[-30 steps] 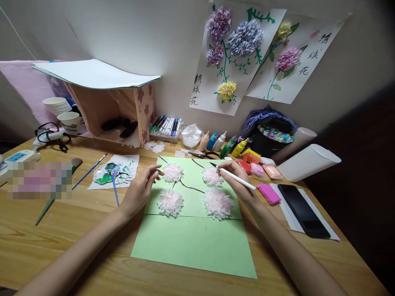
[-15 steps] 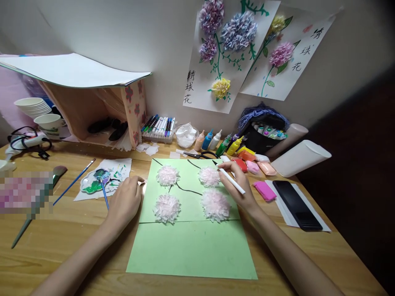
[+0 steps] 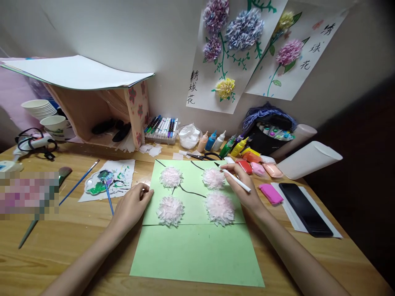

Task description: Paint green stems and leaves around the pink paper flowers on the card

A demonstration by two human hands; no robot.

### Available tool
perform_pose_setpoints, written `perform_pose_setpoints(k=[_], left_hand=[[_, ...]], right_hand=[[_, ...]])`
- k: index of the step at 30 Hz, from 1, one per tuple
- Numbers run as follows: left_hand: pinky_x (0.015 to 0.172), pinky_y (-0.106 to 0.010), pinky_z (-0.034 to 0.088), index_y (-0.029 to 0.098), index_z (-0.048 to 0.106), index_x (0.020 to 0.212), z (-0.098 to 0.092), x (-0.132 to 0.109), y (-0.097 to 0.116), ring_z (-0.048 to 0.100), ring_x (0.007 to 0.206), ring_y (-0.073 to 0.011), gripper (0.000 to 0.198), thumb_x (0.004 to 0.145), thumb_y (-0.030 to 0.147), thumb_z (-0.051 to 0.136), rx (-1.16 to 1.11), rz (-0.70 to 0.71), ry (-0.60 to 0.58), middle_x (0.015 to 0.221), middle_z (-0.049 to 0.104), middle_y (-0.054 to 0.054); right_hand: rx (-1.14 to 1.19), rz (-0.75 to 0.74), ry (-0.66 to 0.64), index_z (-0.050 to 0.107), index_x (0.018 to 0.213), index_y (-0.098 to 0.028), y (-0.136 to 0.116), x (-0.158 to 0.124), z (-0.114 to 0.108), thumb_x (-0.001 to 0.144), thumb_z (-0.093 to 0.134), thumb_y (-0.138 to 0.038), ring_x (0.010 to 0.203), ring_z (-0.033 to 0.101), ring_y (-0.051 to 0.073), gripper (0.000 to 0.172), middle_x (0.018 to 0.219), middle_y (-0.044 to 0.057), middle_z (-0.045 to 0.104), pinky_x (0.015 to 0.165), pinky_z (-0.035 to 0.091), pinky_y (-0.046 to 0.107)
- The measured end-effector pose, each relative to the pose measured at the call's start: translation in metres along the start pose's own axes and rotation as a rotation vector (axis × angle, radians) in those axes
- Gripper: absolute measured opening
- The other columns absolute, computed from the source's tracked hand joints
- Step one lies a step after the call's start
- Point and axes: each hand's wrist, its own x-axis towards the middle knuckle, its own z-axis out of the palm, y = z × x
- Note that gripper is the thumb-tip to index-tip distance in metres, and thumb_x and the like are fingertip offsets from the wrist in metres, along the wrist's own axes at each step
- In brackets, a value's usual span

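My right hand [image 3: 243,183] grips a white brush pen [image 3: 237,181] with a dark tip. The tip points up and left, over the top edge of the green paper [image 3: 194,255], just above the upper right pale pink tissue flower [image 3: 213,178]. Beside the paper's left edge rests my left hand [image 3: 133,203], fingers loosely bent and holding nothing, its thumb tip over the edge. Other ruffled flowers, upper left [image 3: 171,177], lower left [image 3: 170,211] and lower right [image 3: 220,208], sit on the paper's upper half. Dark curved lines [image 3: 193,192] run between them. A crease crosses the sheet.
A paint palette [image 3: 92,185] and blue brushes [image 3: 109,199] lie at left. Behind the paper are scissors [image 3: 205,156], paint bottles [image 3: 210,141], a marker box [image 3: 162,130] and clay packs [image 3: 257,169]. A phone [image 3: 305,209] lies right. Flower pictures [image 3: 237,82] hang on the wall.
My left hand has shifted right and down, its thumb reaching the paper's edge. My right hand keeps the pen near the upper right flower. The whole view has shifted slightly.
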Motion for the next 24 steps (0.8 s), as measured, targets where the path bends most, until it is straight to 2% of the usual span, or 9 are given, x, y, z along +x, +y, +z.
perform_pose_setpoints(k=[4,10,12,15,17,19,21,24], left_hand=[[0.066,-0.031,0.041,0.023,0.051,0.085,0.007,0.003,-0.008,0.061,0.079,-0.0226,0.022,0.086,0.043,0.044,-0.053,0.049,0.036,0.081,0.063,-0.003],[0.072,-0.032,0.042,0.023,0.05,0.089,0.011,0.007,-0.013,0.061,0.088,-0.0244,0.022,0.086,0.043,0.043,-0.116,0.041,0.075,0.089,0.064,-0.005],[0.071,-0.032,0.041,0.023,0.049,0.088,0.01,0.008,-0.013,0.061,0.083,-0.0237,0.021,0.086,0.043,0.043,-0.114,0.037,0.077,0.085,0.063,-0.004],[0.07,-0.031,0.042,0.023,0.047,0.085,0.009,0.01,-0.013,0.059,0.078,-0.0225,0.022,0.085,0.044,0.042,-0.132,0.025,0.067,0.077,0.06,-0.002],[0.068,-0.03,0.042,0.023,0.047,0.083,0.008,0.01,-0.013,0.059,0.074,-0.0218,0.023,0.085,0.046,0.041,-0.159,0.033,0.062,0.071,0.056,0.0],[0.066,-0.029,0.043,0.023,0.045,0.077,0.008,0.01,-0.013,0.057,0.07,-0.0212,0.023,0.083,0.045,0.041,-0.165,0.059,0.095,0.068,0.053,0.001],[0.062,-0.029,0.043,0.024,0.045,0.074,0.008,0.011,-0.014,0.056,0.065,-0.0207,0.024,0.082,0.046,0.042,-0.168,0.047,0.107,0.064,0.051,0.002],[0.061,-0.028,0.045,0.025,0.047,0.07,0.011,0.013,-0.014,0.058,0.065,-0.0215,0.026,0.079,0.049,0.045,-0.211,0.024,0.147,0.063,0.054,0.001]], right_hand=[[0.054,0.013,0.05,0.058,0.105,-0.022,0.0,0.003,-0.005,0.088,0.051,-0.036,0.101,0.057,0.023,0.023,0.106,0.007,0.061,0.086,0.045,0.037],[0.162,0.061,0.098,0.056,0.103,-0.022,-0.003,0.008,-0.013,0.083,0.058,-0.037,0.1,0.056,0.022,0.026,0.105,0.007,0.06,0.085,0.045,0.036],[0.249,0.136,0.146,0.056,0.093,-0.022,0.004,0.012,-0.012,0.077,0.064,-0.037,0.092,0.055,0.019,0.023,0.095,0.003,0.059,0.08,0.045,0.031],[0.417,0.283,0.189,0.048,0.073,-0.022,0.022,0.016,-0.007,0.069,0.07,-0.037,0.068,0.048,0.013,0.027,0.071,-0.004,0.049,0.063,0.041,0.024],[0.469,0.316,0.185,0.04,0.066,-0.022,0.033,0.013,-0.001,0.072,0.064,-0.042,0.054,0.04,0.011,0.032,0.058,-0.006,0.04,0.052,0.036,0.023],[0.522,0.347,0.198,0.035,0.063,-0.023,0.041,0.007,0.004,0.075,0.058,-0.048,0.046,0.033,0.009,0.036,0.052,-0.007,0.033,0.047,0.034,0.023],[0.561,0.365,0.224,0.033,0.062,-0.023,0.046,-0.002,0.008,0.077,0.055,-0.05,0.043,0.03,0.009,0.039,0.05,-0.008,0.028,0.047,0.037,0.024],[0.598,0.377,0.274,0.031,0.06,-0.023,0.054,-0.015,0.01,0.079,0.047,-0.061,0.041,0.031,0.009,0.045,0.05,-0.007,0.03,0.044,0.038,0.024]])
